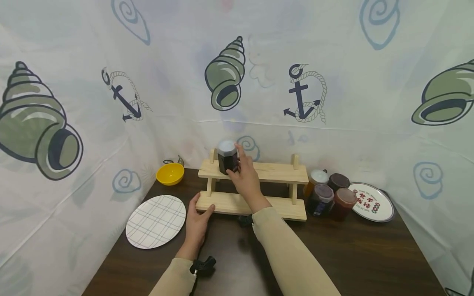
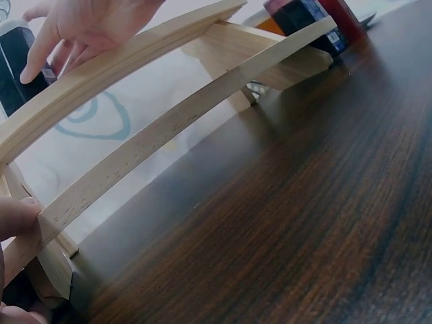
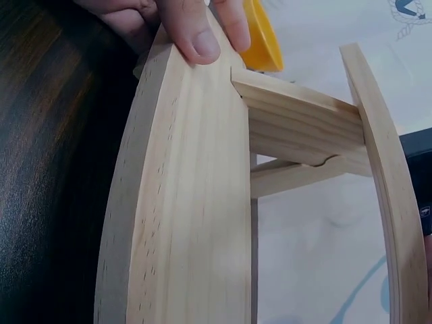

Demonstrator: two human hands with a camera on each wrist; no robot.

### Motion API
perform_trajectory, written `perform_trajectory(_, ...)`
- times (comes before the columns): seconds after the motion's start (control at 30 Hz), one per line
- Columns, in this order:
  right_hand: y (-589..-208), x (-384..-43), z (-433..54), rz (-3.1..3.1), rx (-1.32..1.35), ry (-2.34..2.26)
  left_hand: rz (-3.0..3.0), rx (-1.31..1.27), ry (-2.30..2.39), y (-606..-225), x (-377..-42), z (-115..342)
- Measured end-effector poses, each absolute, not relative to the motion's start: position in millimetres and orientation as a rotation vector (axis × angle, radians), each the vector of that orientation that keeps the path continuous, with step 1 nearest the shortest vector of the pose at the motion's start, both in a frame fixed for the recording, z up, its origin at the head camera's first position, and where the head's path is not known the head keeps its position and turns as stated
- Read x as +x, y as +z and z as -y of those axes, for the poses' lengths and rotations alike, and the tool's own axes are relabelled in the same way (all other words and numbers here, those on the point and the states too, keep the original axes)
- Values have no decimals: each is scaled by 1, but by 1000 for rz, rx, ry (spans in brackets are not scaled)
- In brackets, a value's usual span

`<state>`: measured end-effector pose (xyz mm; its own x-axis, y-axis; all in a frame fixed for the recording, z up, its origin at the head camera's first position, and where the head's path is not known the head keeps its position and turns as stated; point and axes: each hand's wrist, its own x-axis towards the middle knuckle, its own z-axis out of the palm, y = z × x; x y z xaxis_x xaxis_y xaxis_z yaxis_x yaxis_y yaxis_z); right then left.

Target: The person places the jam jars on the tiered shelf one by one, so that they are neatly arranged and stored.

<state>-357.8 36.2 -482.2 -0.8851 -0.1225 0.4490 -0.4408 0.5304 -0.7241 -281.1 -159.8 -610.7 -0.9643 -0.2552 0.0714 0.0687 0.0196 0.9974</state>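
A two-tier wooden rack (image 1: pixel 274 172) stands on the dark table. My right hand (image 1: pixel 247 179) holds a dark jar with a pale lid (image 1: pixel 226 153) at the left part of the upper shelf, thumb on its front and fingers along its right side. In the left wrist view the jar (image 2: pixel 19 64) shows right at the upper board. My left hand (image 1: pixel 197 222) grips the left end of the lower shelf (image 1: pixel 226 202); the right wrist view shows its thumb (image 3: pixel 202 44) pressed on top of the board.
Several lidded jars (image 1: pixel 321 197) cluster by the rack's right end, beside a white plate with red characters (image 1: pixel 383 209). On the left are a yellow bowl (image 1: pixel 170 176) and a checked round plate (image 1: pixel 155 222). A patterned curtain (image 1: pixel 177 102) hangs behind the table.
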Motion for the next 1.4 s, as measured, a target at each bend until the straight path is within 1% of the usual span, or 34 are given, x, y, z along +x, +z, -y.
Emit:
perform_trajectory(0.43, -477, -355, -30, 2428, 421, 1257, 2062, 197, -2043, -605, -281, 161)
perform_trajectory(1.13, -481, -355, -21, 2498, 408, 1043, 2061, 206, -2027, -608, -279, 164)
perform_trajectory(1.4, -481, -344, -26, 2490, 479, 1321, 2061, 190, -2035, -611, -281, 161)
